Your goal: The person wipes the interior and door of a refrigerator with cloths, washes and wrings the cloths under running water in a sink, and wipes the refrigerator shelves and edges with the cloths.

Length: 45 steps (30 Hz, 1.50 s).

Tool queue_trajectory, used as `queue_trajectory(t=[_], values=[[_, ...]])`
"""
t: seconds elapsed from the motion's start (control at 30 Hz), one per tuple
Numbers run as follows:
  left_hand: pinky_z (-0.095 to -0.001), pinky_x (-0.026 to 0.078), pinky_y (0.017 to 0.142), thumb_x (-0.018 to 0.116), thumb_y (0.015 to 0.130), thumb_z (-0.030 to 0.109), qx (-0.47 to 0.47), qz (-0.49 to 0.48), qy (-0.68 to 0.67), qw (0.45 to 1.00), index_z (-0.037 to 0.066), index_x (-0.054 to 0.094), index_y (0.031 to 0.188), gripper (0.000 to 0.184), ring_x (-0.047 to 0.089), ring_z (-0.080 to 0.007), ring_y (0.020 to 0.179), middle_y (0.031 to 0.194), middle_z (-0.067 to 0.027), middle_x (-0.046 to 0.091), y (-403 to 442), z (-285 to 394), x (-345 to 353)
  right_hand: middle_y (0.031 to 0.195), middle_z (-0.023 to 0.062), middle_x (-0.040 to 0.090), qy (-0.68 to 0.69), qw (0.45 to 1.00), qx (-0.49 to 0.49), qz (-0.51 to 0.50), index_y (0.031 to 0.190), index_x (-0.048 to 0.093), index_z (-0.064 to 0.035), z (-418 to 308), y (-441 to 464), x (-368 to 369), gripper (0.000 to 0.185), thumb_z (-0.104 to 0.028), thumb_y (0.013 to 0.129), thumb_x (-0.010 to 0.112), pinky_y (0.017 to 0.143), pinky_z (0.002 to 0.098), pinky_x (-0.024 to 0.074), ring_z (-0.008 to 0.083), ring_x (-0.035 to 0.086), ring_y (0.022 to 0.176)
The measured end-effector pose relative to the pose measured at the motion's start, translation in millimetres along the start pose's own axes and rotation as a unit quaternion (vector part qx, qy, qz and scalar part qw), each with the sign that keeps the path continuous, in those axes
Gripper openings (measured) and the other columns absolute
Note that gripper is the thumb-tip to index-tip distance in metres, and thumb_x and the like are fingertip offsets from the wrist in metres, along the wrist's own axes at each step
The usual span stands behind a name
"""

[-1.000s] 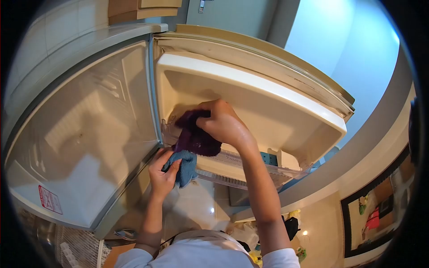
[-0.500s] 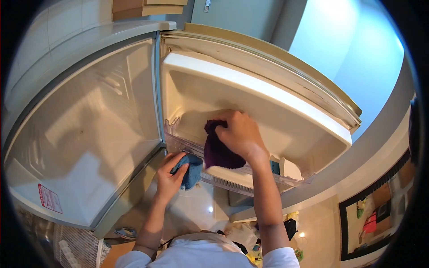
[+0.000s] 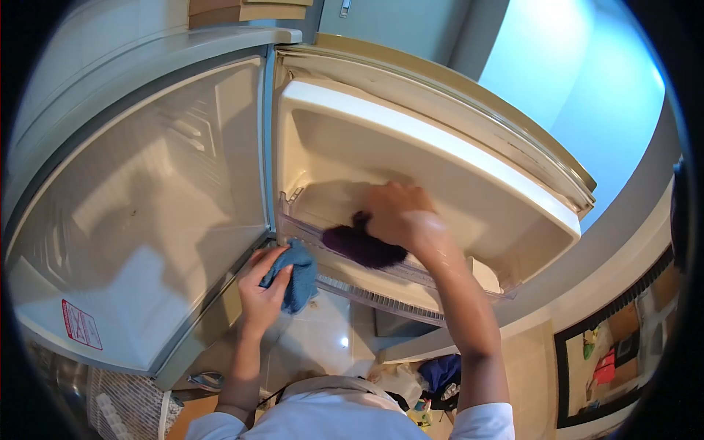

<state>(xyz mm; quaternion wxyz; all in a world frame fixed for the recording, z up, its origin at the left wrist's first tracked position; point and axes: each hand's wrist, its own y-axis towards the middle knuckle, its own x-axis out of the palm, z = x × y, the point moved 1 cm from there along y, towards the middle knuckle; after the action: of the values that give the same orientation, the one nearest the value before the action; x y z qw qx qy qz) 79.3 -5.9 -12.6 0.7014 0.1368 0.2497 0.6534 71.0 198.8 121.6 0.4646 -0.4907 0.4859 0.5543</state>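
Note:
My right hand is closed on a dark purple cloth, inside the shelf recess of the open refrigerator door. The cloth hangs down over the clear plastic door rail; the hand looks slightly smeared by motion. Lower left, my left hand grips a bunched blue cloth, near the hinge side where the door meets the fridge body. A small white piece sits at the right end of the rail, partly behind my right forearm.
The refrigerator compartment stands open on the left, with a red-and-white label on its surface. Below are the tiled floor and several bags. A black-framed mirror is at the right.
The purple cloth has swung lower and blurs as my right hand moves slightly right along the recess. My left hand has shifted slightly left with the blue cloth. The view has turned a little.

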Motion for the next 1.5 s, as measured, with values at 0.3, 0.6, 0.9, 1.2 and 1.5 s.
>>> queue_trajectory(t=[0.3, 0.6, 0.9, 1.2, 1.5], values=[[-0.029, 0.043, 0.08, 0.06, 0.079, 0.001, 0.026, 0.098, 0.004, 0.995, -0.005, 0.061, 0.101, 0.022, 0.056, -0.0207, 0.086, 0.092, -0.0118, 0.06, 13.5, 3.7, -18.7, 0.094, 0.0085, 0.057, -0.077, 0.937, -0.144, 0.309, 0.107, 0.062, -0.012, -14.3, 23.0, 45.2, 0.033, -0.009, 0.075, 0.056, 0.072, 0.0349, 0.0517, 0.0271, 0.06, 0.086], [-0.038, 0.044, 0.078, 0.064, 0.075, -0.001, 0.185, 0.084, 0.126, 0.971, -0.002, 0.063, 0.098, 0.023, 0.056, -0.0311, 0.086, 0.096, -0.0141, 0.06, 9.9, 8.5, -19.4, 0.097, 0.0058, 0.06, 0.516, 0.664, 0.193, 0.506, 0.102, 0.06, 0.0009, 26.1, -121.9, 17.6, 0.023, 0.002, 0.079, 0.057, 0.083, 0.0263, 0.0445, 0.013, 0.055, 0.091], [-0.042, 0.042, 0.085, 0.052, 0.09, 0.014, 0.225, 0.035, 0.042, 0.973, 0.0, 0.053, 0.104, 0.02, 0.052, -0.0347, 0.098, 0.107, -0.018, 0.058, 41.6, 16.1, 8.9, 0.119, 0.0252, 0.038, 0.108, 0.753, 0.239, 0.604, 0.127, 0.033, 0.0042, 10.9, -26.0, 58.7, 0.066, 0.005, 0.065, 0.054, 0.104, 0.0499, 0.0199, 0.0434, 0.03, 0.119], [-0.0382, 0.037, 0.096, 0.043, 0.092, 0.008, 0.164, -0.035, 0.093, 0.981, -0.002, 0.048, 0.112, 0.023, 0.05, -0.0337, 0.112, 0.12, -0.0192, 0.051, 31.8, 20.6, 10.8, 0.1, 0.0162, 0.065, 0.144, 0.959, 0.241, -0.036, 0.103, 0.067, -0.0131, -6.1, -26.8, 30.4, 0.036, -0.022, 0.071, 0.054, 0.087, 0.0382, 0.0471, 0.0317, 0.061, 0.097], [-0.0336, 0.042, 0.091, 0.05, 0.089, 0.012, 0.031, 0.005, -0.288, 0.957, -0.001, 0.051, 0.111, 0.026, 0.055, -0.0222, 0.102, 0.111, -0.0114, 0.057, 17.7, -67.6, -9.0, 0.082, 0.023, 0.064, 0.242, 0.844, 0.453, 0.156, 0.098, 0.065, -0.0012, 50.7, -125.2, -15.9, 0.038, -0.024, 0.069, 0.058, 0.07, 0.0377, 0.0494, 0.0314, 0.065, 0.078]])
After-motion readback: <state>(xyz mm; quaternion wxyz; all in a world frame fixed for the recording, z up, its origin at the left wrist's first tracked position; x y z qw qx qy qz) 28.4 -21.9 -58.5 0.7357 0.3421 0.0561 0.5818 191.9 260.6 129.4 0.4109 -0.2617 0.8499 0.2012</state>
